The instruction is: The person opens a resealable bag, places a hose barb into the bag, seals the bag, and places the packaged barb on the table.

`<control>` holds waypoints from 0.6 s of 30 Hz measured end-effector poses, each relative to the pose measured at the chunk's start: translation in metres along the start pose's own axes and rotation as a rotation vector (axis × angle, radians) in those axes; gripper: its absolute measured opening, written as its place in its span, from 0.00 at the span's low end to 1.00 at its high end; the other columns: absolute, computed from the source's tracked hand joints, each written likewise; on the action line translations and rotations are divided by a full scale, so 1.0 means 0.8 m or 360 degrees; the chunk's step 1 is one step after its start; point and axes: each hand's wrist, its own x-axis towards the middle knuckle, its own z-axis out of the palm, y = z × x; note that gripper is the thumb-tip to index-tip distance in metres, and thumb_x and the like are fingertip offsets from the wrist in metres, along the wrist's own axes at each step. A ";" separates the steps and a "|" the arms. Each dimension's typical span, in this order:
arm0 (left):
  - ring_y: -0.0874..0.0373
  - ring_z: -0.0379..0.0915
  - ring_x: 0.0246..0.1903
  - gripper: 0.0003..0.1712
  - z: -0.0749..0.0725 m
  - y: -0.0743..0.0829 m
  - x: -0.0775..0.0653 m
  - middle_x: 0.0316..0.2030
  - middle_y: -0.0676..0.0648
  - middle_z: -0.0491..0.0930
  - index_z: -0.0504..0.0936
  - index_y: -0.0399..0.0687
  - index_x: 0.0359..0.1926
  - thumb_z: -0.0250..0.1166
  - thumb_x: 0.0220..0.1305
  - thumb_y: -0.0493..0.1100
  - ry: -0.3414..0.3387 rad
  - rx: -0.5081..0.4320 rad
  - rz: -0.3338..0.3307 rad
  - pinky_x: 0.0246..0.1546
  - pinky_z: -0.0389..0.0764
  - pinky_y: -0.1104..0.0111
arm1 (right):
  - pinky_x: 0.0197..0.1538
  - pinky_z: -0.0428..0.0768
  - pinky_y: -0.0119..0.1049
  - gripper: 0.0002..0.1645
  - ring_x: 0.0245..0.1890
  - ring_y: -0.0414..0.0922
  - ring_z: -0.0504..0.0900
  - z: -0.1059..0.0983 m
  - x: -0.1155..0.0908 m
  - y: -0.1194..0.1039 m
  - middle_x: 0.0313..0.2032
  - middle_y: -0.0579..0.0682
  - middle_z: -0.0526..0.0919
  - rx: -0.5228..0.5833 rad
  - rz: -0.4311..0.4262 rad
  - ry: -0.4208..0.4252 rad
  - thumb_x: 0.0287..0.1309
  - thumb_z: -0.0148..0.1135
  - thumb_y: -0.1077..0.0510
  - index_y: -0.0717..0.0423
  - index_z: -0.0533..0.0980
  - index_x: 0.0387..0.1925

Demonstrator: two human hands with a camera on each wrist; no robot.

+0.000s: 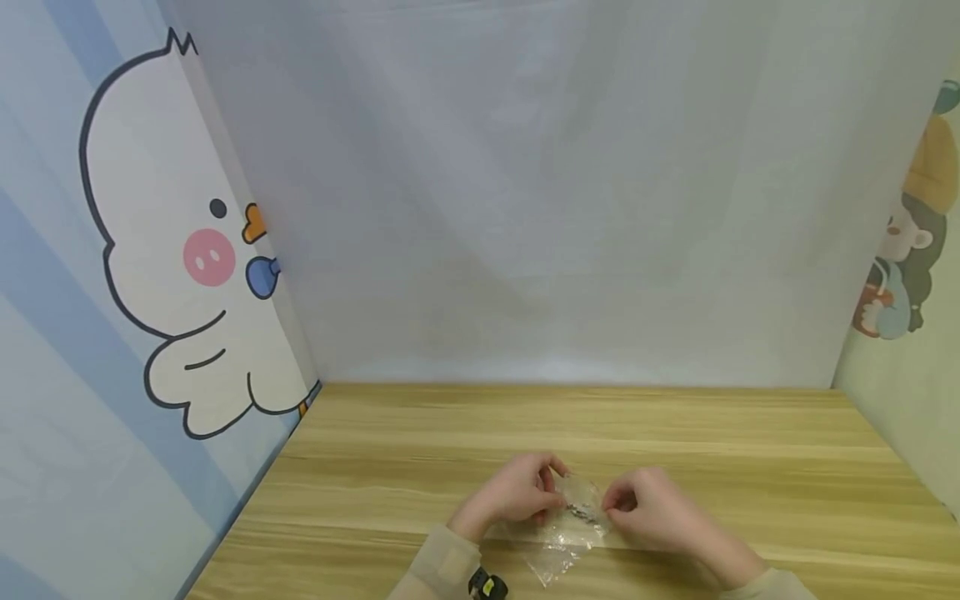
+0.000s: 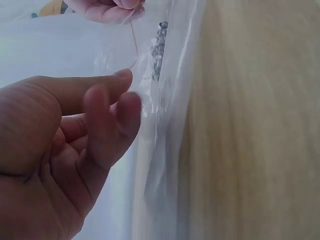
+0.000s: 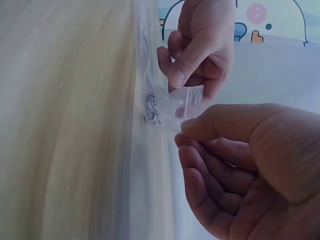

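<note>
A small clear zip bag (image 3: 170, 107) with little silvery metal pieces (image 3: 151, 107) in it hangs over the table between the two hands. The right hand (image 3: 240, 160) pinches a corner of its zip strip (image 3: 194, 102) between thumb and forefinger. At the other end of the strip is the left hand (image 2: 75, 135), its thumb tip right at the bag's edge. Loosely bent, the left fingers stand apart from that thumb, two of them blurred. In the head view the left hand (image 1: 525, 487) and the right hand (image 1: 651, 508) face each other across the bag.
More crinkled clear plastic (image 1: 551, 560) lies below the hands on the wood-grain table (image 1: 405, 425). A black wrist device (image 1: 487, 583) is near the left sleeve (image 1: 447, 560). Behind the table hangs a pale curtain (image 1: 570, 208), with cartoon-printed panels on both sides.
</note>
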 end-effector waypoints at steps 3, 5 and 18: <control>0.65 0.73 0.24 0.17 -0.001 -0.002 0.002 0.28 0.53 0.77 0.84 0.40 0.50 0.77 0.61 0.31 0.0046 0.0068 0.0026 0.26 0.77 0.73 | 0.34 0.83 0.32 0.07 0.28 0.32 0.80 -0.006 -0.002 0.002 0.28 0.37 0.85 -0.0014 0.0013 0.0034 0.53 0.72 0.68 0.53 0.87 0.32; 0.64 0.73 0.29 0.17 -0.002 -0.003 0.002 0.31 0.54 0.78 0.86 0.41 0.49 0.79 0.60 0.33 0.0074 0.0113 0.0045 0.32 0.78 0.72 | 0.35 0.83 0.32 0.07 0.29 0.32 0.80 -0.008 -0.004 0.002 0.29 0.38 0.85 -0.0007 0.0028 0.0043 0.54 0.72 0.68 0.54 0.87 0.32; 0.65 0.80 0.39 0.19 -0.006 -0.001 0.003 0.39 0.57 0.85 0.87 0.41 0.56 0.76 0.66 0.41 0.0021 -0.0059 0.0053 0.44 0.82 0.71 | 0.39 0.85 0.32 0.06 0.34 0.37 0.82 -0.025 -0.005 0.009 0.34 0.45 0.87 0.0092 0.0082 0.0101 0.61 0.72 0.66 0.59 0.87 0.40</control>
